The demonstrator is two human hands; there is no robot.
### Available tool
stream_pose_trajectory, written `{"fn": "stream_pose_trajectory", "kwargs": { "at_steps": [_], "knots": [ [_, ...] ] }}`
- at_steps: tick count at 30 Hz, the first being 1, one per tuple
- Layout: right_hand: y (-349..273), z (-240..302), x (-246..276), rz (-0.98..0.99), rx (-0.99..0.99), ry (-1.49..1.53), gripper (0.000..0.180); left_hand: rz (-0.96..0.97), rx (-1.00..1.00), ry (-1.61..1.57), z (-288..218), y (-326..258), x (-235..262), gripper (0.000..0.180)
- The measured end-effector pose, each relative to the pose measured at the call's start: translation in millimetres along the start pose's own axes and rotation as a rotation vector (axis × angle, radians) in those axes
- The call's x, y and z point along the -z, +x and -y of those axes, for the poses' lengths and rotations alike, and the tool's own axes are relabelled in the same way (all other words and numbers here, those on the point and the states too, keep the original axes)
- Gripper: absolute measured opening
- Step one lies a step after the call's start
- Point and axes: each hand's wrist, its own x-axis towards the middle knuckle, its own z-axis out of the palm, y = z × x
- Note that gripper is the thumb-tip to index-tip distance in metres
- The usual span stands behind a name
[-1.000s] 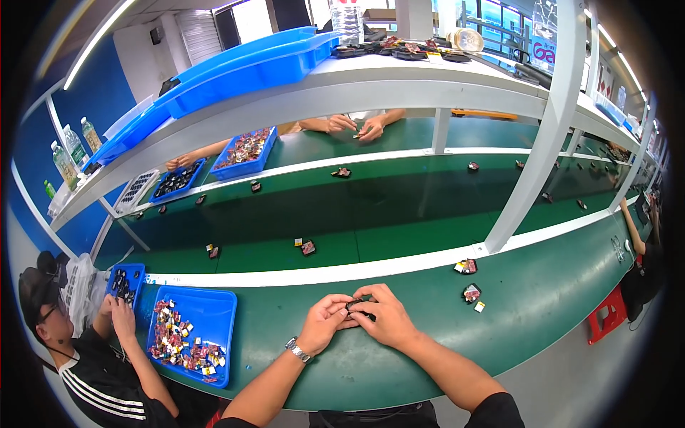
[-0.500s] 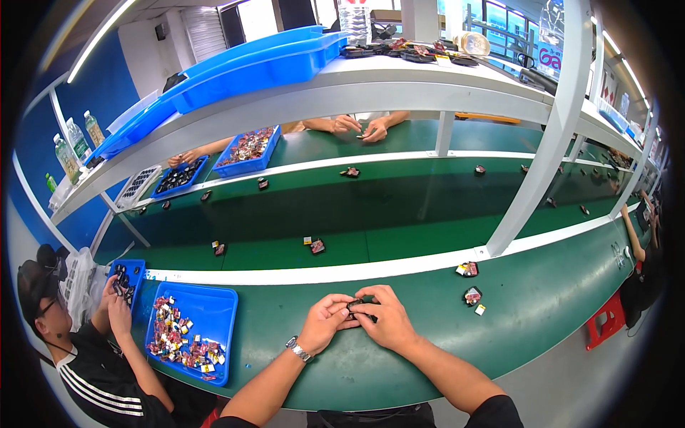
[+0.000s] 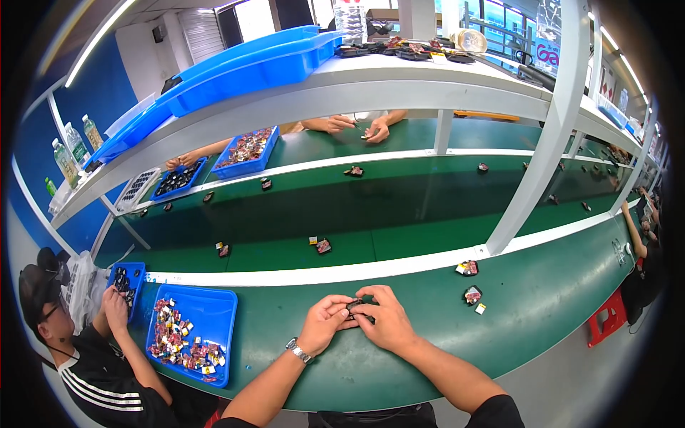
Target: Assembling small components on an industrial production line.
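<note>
Black part (image 3: pixel 354 304) is positioned to the right of the blue tray (image 3: pixel 217 308), over the green surface (image 3: pixel 335 385). Fingers of the left hand (image 3: pixel 322 326) and right hand (image 3: pixel 389 323) hold it between them.

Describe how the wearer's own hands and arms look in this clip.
Both the left hand and right hand are ungloved. The left wrist wears a silver-coloured metal-band watch; the right wrist is bare. The forearms are uncovered, with black sleeves at the lower edge.
</note>
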Motion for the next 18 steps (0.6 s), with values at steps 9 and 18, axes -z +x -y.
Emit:
{"fn": "stream_pose_trajectory", "kwargs": {
  "at_steps": [9,18],
  "knots": [
    [-0.3,1.3,-2.3,-0.022,-0.027,0.062,0.018,-0.001,0.008,0.012,-1.0,-0.6,0.2,0.025],
    [-4.1,-0.8,-8.3,-0.064,-0.067,0.090,0.018,0.002,0.003,0.004,-1.5,-0.6,-1.0,0.025]
  ]
}}
